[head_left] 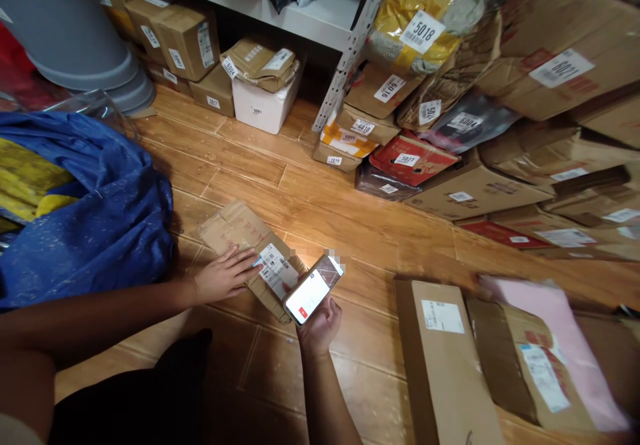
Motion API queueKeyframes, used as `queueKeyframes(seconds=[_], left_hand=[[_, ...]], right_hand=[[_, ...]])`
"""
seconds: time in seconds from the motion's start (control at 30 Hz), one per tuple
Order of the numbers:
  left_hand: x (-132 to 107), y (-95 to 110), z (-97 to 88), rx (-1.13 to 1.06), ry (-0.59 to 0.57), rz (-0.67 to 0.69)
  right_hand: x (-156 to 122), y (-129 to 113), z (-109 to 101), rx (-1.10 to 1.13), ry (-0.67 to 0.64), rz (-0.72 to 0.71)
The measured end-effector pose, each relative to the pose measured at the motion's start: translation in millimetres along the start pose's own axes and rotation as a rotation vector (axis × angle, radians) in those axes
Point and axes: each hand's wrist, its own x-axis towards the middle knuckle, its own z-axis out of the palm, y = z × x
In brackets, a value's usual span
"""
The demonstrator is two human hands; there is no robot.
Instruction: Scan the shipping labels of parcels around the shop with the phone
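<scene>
A brown cardboard box [235, 225] lies on the wooden floor in front of me, with red handwriting and a white shipping label [275, 270] on its upper side. Flat across the box, next to the label, rests my left hand [227, 275] with fingers stretched out. My right hand [320, 325] is closed around a smartphone [311, 298] over the right end of the box. Its lit screen faces up, white with a red button and a camera picture. The phone covers part of the box.
Numbered parcels [393, 88] are stacked at the right, beside a white metal shelf [340, 32]. More boxes [183, 42] stand beneath the shelf. A blue tarp-like sheet [115, 212] and a grey bin [75, 32] are at left. A long carton [443, 365] lies near right.
</scene>
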Motion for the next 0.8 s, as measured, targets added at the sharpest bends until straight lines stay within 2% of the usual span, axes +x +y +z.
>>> queueKeyframes(seconds=[0.17, 0.37, 0.53, 0.8], left_hand=[[-3, 6, -3.1, 0.04, -0.058, -0.023], [6, -4, -9.5, -0.043, -0.176, 0.028], [17, -10, -15.2, -0.031, -0.233, 0.048], [11, -10, -13.7, -0.041, -0.225, 0.033]], right_hand=[[-1, 1, 2, 0.022, 0.028, -0.009], [-2, 3, 5, -0.018, 0.041, -0.031], [-1, -3, 8, -0.07, 0.012, 0.039], [-1, 1, 4, -0.093, 0.034, 0.007]])
